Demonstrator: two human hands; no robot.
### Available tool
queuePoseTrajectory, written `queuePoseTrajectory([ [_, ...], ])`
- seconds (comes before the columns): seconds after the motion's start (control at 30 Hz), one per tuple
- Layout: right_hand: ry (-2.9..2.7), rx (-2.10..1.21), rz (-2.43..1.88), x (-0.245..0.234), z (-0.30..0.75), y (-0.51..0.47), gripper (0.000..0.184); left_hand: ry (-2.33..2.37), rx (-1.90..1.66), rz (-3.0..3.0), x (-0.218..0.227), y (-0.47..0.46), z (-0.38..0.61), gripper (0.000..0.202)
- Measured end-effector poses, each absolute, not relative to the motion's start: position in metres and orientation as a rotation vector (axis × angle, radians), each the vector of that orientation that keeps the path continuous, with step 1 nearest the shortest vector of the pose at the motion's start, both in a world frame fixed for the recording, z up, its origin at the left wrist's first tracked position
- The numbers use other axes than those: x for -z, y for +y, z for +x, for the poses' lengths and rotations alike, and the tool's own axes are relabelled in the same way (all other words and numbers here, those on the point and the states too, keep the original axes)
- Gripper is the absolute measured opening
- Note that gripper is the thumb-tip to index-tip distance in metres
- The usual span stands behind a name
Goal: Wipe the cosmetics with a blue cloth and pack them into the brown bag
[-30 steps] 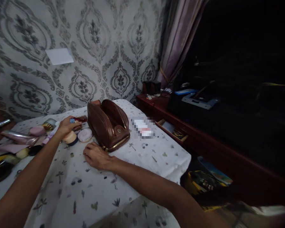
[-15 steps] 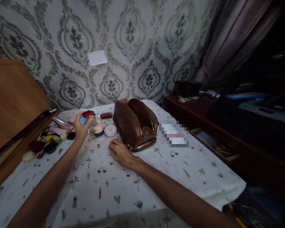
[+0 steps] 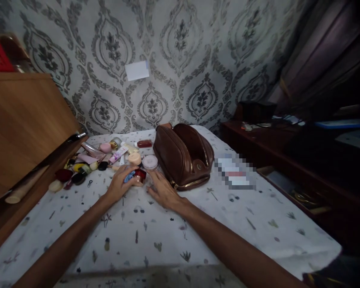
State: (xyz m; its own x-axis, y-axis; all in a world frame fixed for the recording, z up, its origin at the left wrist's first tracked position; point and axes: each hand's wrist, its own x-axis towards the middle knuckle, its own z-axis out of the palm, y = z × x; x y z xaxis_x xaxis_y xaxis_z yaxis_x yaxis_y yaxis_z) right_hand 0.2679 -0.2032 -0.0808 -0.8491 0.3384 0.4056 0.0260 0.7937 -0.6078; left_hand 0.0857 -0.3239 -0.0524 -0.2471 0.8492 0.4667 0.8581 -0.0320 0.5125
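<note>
My left hand (image 3: 120, 185) is closed around a small cosmetic jar (image 3: 139, 177) with a dark red lid and a pinkish base. A crumpled blue cloth (image 3: 129, 176) is tucked between that hand's fingers and the jar. My right hand (image 3: 163, 190) lies low over the cloth just right of the jar, fingers apart and holding nothing. Just beyond the hands stand a jar with a peach lid (image 3: 135, 159) and a round clear-topped powder case (image 3: 150, 162). A brown toiletry bag (image 3: 180, 160) sits unzipped beside my right hand.
Several cosmetics, including a purple-printed tube (image 3: 119, 154) and a pink round item (image 3: 105, 147), lie in a heap at left. A bottle of red liquid (image 3: 144, 143) lies behind. A blurred-out flat item (image 3: 235, 172) is right of the bag. A wooden cabinet (image 3: 27, 120) borders the left.
My left hand has brought the red-lidded jar down and nearer, toward my right hand. My right hand's fingers have spread out. The view has turned slightly left.
</note>
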Motion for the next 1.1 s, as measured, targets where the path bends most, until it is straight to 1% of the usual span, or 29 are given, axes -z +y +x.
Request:
queuePoseTrajectory([
  [0.07, -2.437, -0.860, -0.306, 0.083, 0.266, -0.203, 0.063, -2.198, 1.318, -1.795, 0.052, -0.315, 0.079, 0.034],
  [0.13, -2.391, -0.890, -0.403, 0.085, 0.260, -0.202, 0.062, -2.262, 1.391, -1.590, 0.053, -0.304, 0.068, 0.036],
  [0.2, -2.371, -0.895, -0.528, 0.087, 0.252, -0.200, 0.062, -2.331, 1.344, -1.465, 0.056, -0.291, 0.056, 0.046],
  [0.3, -2.387, -0.873, -0.660, 0.088, 0.235, -0.196, 0.065, -2.414, 1.119, -1.482, 0.063, -0.275, 0.041, 0.058],
  [0.37, -2.378, -0.878, -0.710, 0.088, 0.224, -0.192, 0.066, -2.431, 0.987, -1.510, 0.067, -0.268, 0.036, 0.057],
  [0.43, -2.364, -0.883, -0.720, 0.087, 0.214, -0.188, 0.067, -2.442, 0.935, -1.494, 0.069, -0.265, 0.035, 0.054],
  [0.67, -2.379, -0.810, -0.595, 0.070, 0.186, -0.176, 0.062, -2.424, 1.012, -1.355, 0.069, -0.272, 0.041, 0.044],
  [0.73, -2.430, -0.757, -0.645, 0.063, 0.184, -0.175, 0.057, -2.419, 1.010, -1.334, 0.069, -0.275, 0.041, 0.043],
  [0.83, -2.479, -0.690, -0.847, 0.055, 0.184, -0.174, 0.041, -2.432, 0.987, -1.327, 0.071, -0.278, 0.039, 0.044],
  [0.87, -2.487, -0.677, -0.904, 0.053, 0.183, -0.172, 0.039, -2.436, 0.986, -1.326, 0.071, -0.278, 0.038, 0.045],
  [1.03, -2.622, -0.618, -1.057, 0.040, 0.168, -0.157, 0.049, -2.427, 0.984, -1.319, 0.076, -0.278, 0.039, 0.048],
  [1.1, -2.698, -0.596, -1.076, 0.034, 0.160, -0.151, 0.047, -2.435, 0.969, -1.317, 0.077, -0.279, 0.039, 0.050],
])
